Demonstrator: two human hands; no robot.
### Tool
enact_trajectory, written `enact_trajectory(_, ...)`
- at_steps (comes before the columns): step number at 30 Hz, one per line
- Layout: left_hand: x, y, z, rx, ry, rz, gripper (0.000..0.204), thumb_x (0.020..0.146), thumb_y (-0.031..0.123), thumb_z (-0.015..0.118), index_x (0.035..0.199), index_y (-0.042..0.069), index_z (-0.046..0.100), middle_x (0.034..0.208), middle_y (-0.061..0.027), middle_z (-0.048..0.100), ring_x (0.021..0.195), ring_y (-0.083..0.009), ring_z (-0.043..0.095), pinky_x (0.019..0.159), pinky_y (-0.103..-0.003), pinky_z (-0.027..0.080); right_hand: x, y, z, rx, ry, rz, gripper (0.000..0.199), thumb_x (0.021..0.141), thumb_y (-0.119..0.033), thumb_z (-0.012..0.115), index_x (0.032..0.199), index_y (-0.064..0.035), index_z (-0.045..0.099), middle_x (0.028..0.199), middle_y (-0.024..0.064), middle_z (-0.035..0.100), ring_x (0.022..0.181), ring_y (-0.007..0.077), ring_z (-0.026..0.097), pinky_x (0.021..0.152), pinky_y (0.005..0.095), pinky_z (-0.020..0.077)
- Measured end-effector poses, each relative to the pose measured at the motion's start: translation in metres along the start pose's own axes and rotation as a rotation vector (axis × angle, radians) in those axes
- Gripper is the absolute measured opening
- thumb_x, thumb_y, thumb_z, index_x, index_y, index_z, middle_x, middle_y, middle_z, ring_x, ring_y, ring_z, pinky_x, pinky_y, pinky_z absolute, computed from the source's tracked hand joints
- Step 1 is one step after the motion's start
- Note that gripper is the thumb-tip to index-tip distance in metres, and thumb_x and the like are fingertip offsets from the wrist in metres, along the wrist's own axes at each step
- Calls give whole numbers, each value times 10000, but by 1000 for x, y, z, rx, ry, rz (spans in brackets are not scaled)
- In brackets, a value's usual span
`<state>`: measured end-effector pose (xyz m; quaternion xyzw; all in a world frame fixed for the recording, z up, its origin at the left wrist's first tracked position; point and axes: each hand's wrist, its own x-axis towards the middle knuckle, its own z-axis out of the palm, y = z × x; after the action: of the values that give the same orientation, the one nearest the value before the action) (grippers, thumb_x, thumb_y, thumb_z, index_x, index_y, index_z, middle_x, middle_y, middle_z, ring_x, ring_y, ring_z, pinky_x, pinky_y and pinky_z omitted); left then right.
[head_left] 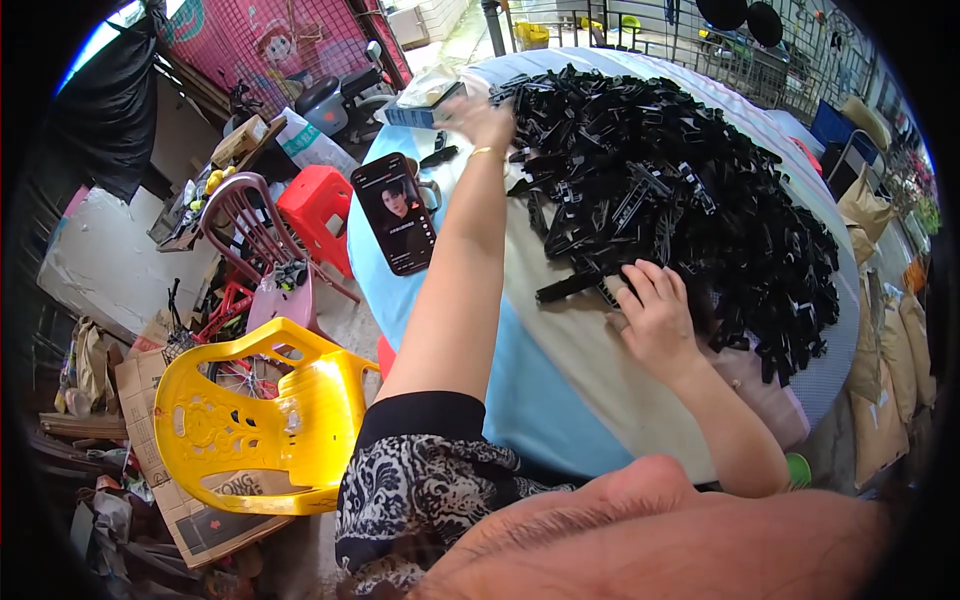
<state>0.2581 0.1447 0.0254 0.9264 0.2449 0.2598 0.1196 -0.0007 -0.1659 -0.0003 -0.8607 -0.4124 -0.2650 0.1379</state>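
A big heap of narrow black plastic pieces [660, 170] covers much of the round table; their exact kind is unclear. My left hand [485, 122] reaches to the far left edge of the heap, beside a tissue box [420, 108]. Motion smears its fingers, so whether it holds anything cannot be made out. Over the near edge of the heap lies my right hand [656, 315], fingers stretched and slightly apart. Just left of its fingertips, one long black piece [566, 288] sticks out onto the cloth. A few loose pieces [438, 156] lie below the left hand.
A phone [393, 213] showing a video leans on a metal mug [430, 194] left of my left forearm. Striped cloth [560, 370] covers the table. A yellow chair [265, 420], a red stool [318, 218] and a pink chair [262, 250] stand left; brown sacks [880, 380] stand right.
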Motion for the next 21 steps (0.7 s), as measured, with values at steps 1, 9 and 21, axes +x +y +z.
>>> enact_trajectory(1,11,-23,19,108,56,-87,711,890,589,402,1429,125,370,1526,-194,201,1416,-442,18,1032,-725,-30,1,-2,1,7,-4,3,344,737,-202,706,1006,-18,597,1198,155,537,1185,323,447,1003,481,330)
enact_trajectory(9,29,-38,10,-20,-187,-465,752,845,661,385,1318,96,533,1397,-180,447,1308,-513,297,1058,-671,75,6,-7,5,33,-17,25,386,718,-201,717,1051,-49,594,1189,154,532,1197,306,431,1012,506,311)
enact_trajectory(21,-32,25,41,-251,-322,44,551,834,520,424,1310,268,541,1401,-177,438,1317,-390,344,1109,-457,225,7,-2,7,-15,21,-31,383,690,-135,664,1061,-51,618,1115,125,568,1149,278,463,1010,486,320)
